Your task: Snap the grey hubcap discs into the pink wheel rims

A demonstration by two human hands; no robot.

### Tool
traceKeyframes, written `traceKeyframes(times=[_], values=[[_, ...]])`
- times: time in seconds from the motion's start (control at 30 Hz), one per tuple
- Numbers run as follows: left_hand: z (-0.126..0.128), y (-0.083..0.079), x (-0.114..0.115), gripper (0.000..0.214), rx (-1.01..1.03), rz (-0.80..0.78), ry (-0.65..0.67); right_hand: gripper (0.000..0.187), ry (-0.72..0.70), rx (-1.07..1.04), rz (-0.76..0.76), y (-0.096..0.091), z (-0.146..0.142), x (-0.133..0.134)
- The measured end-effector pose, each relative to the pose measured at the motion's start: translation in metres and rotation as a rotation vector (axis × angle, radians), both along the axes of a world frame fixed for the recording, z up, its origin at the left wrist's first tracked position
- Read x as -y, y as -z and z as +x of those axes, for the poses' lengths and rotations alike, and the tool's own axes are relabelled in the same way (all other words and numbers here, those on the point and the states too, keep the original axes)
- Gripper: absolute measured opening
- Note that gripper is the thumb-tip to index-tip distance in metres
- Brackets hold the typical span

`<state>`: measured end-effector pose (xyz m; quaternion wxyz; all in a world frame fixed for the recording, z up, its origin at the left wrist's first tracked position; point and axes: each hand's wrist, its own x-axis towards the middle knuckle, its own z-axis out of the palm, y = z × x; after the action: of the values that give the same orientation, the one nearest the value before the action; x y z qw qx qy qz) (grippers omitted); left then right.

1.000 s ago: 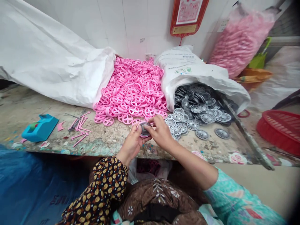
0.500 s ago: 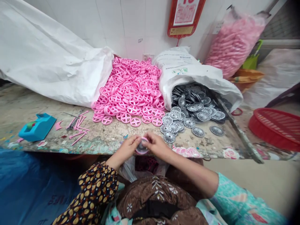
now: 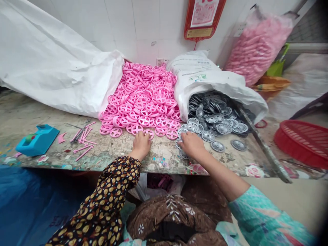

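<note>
My left hand [image 3: 140, 145] reaches to the front edge of a heap of pink four-spoked wheels [image 3: 145, 109]. Its thumb and fingers are apart, with the tips at two of the nearest wheels. Over the grey ridged discs [image 3: 208, 136], my right hand [image 3: 192, 145] has its thumb and fingers spread. Those fingertips touch discs at the left front of the pile and partly cover them. Neither hand shows a piece lifted off the table. The grey discs spill from the mouth of a white sack [image 3: 200, 75].
Another white sack [image 3: 56, 65] lies behind the pink heap. A blue tape dispenser [image 3: 38, 140] and pink sticks [image 3: 84, 138] lie at left. On the right are a long metal bar [image 3: 263, 147] and a red basket [image 3: 302, 143]. The worktable's front edge [image 3: 102, 167] runs before me.
Both hands were together at the table edge around a pink wheel with a grey disc. Now they are apart, left at the pink heap, right on the discs; the assembled piece is out of sight.
</note>
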<state>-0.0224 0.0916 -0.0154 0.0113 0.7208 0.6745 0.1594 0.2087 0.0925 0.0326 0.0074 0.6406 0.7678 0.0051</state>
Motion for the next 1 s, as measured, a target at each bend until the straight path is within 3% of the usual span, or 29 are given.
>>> traceKeyframes(times=[0.1,0.23,0.33,0.4,0.57,0.73,0.87,1.0], values=[[0.000,0.002,-0.004,0.019,-0.003,-0.013,0.014,0.027,0.001,-0.126,-0.023,0.003,0.005,-0.007],[-0.011,-0.001,0.014,0.013,0.078,0.004,0.143,0.019,-0.025,-0.494,0.061,0.005,0.002,-0.015],[-0.015,0.000,0.035,0.008,0.193,-0.023,0.198,0.017,-0.054,-0.843,0.043,0.014,-0.022,-0.020],[-0.015,0.004,0.043,0.020,0.255,-0.038,0.123,0.016,-0.060,-0.972,-0.028,0.025,-0.046,-0.021],[-0.013,0.011,0.040,0.055,0.276,-0.116,-0.032,0.011,-0.159,-0.819,-0.116,0.048,-0.092,-0.012],[-0.011,0.010,0.041,0.053,0.319,-0.122,-0.001,0.016,-0.241,-0.714,-0.090,0.046,-0.093,-0.001],[-0.007,0.013,0.051,0.047,0.647,-0.146,0.055,0.025,-0.252,-0.866,-0.234,0.041,-0.080,0.004],[-0.003,0.016,0.058,0.038,1.059,-0.300,0.133,0.008,-0.372,-0.918,-0.318,0.036,-0.070,0.016]])
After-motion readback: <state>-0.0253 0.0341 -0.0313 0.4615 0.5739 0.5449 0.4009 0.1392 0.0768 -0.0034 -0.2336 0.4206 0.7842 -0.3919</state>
